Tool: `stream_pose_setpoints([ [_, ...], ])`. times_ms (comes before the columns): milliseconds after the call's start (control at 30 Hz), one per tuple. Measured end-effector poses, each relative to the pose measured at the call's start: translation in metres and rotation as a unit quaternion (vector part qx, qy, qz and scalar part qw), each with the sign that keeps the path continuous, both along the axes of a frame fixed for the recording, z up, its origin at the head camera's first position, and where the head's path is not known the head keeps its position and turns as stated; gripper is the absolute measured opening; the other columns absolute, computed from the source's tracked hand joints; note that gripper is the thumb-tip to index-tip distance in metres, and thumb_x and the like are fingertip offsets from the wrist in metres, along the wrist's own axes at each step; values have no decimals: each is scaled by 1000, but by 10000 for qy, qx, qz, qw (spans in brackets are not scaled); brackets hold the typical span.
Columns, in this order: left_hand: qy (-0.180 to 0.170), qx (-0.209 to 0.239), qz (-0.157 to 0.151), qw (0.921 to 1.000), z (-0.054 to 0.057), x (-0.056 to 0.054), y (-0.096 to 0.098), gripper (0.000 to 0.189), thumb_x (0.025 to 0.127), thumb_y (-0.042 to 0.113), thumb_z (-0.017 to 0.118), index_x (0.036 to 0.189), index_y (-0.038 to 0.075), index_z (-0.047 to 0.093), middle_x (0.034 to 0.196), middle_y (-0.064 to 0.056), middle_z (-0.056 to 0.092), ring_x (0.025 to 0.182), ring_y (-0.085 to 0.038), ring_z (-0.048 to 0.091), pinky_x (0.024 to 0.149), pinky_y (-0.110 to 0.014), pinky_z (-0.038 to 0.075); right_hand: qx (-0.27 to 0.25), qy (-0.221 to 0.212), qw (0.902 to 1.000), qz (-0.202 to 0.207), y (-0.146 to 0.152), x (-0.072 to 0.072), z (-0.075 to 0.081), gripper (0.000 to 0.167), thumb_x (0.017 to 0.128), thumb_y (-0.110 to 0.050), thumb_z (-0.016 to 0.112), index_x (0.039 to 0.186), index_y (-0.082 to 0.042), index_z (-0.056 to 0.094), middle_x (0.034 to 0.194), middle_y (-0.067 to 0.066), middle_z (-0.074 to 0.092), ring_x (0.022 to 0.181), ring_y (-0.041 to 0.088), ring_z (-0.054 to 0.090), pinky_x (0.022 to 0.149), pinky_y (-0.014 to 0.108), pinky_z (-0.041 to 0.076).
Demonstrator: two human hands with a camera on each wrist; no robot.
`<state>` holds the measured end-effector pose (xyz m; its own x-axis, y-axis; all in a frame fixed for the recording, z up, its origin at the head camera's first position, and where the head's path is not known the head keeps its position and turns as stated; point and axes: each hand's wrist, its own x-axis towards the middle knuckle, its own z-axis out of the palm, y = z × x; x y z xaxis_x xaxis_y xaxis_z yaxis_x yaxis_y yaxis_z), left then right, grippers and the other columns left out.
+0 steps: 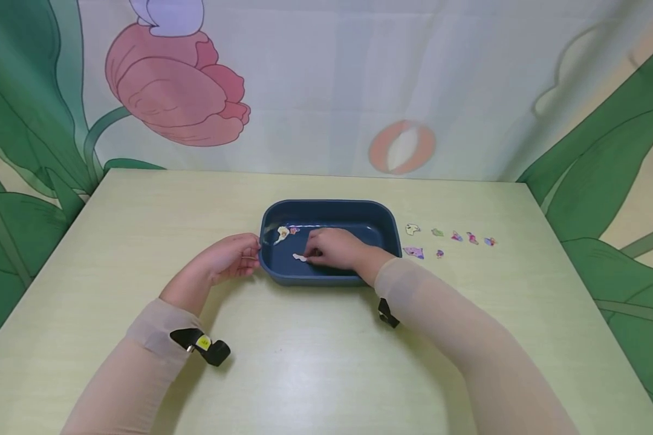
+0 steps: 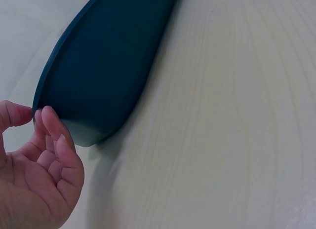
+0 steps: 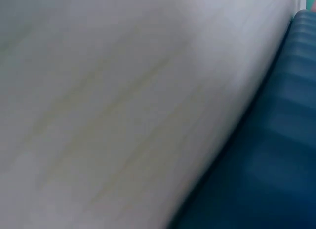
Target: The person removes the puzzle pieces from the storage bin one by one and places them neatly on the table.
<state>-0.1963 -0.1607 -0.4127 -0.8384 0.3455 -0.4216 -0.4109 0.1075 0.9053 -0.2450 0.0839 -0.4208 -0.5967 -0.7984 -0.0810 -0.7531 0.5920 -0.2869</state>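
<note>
A dark blue rectangular tray (image 1: 326,281) with rounded corners stands on the table. My left hand (image 1: 230,257) pinches its left rim between thumb and fingertips, as the left wrist view shows with the hand (image 2: 44,165) at the rim. Inside the tray, my right hand (image 1: 334,248) pinches a small whitish sticker (image 1: 300,258) low over the bottom. A yellowish-white sticker (image 1: 282,234) and a small pink one (image 1: 294,230) lie to the left in the tray. In the right wrist view only the tray's outer wall (image 3: 266,165) and tabletop show; the hand is out of sight there.
Right of the tray, several small stickers lie on the table, among them a white one (image 1: 412,229), a green one (image 1: 438,232) and a purple one (image 1: 413,252). Behind the table (image 1: 305,356) hangs a curtain (image 1: 315,90) printed with flowers and leaves.
</note>
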Motion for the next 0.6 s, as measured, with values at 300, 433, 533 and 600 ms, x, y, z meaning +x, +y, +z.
stream_pose_setpoints([
  [300,-3,68,8,10000,-1,0,1,12,91,13,41,87,6,50,70,1,57,66,-11,56,58,-21,46,-14,570,9982,-162,2,1,2,18,91,-21,60,101,-11,71,96,1,61,82,13,57,79,27,48],
  [433,26,73,-14,10000,0,0,0,12,91,12,41,86,7,50,70,1,56,66,-11,56,58,-21,46,-245,289,9976,-579,1,-1,0,20,93,-22,57,102,-10,71,99,2,62,88,14,58,84,28,47],
  [533,44,63,-28,10000,0,1,0,12,91,12,41,85,7,50,70,1,56,66,-11,56,58,-21,46,-506,-185,9942,-933,1,-4,-3,22,94,-22,56,106,-8,69,102,4,63,94,15,58,89,29,45],
  [600,38,54,-14,10000,1,1,0,12,91,12,41,84,7,50,70,1,56,66,-11,55,58,-21,46,-761,-386,9899,-1136,3,-5,-3,23,93,-20,57,109,-7,68,104,6,63,96,18,57,90,31,44],
])
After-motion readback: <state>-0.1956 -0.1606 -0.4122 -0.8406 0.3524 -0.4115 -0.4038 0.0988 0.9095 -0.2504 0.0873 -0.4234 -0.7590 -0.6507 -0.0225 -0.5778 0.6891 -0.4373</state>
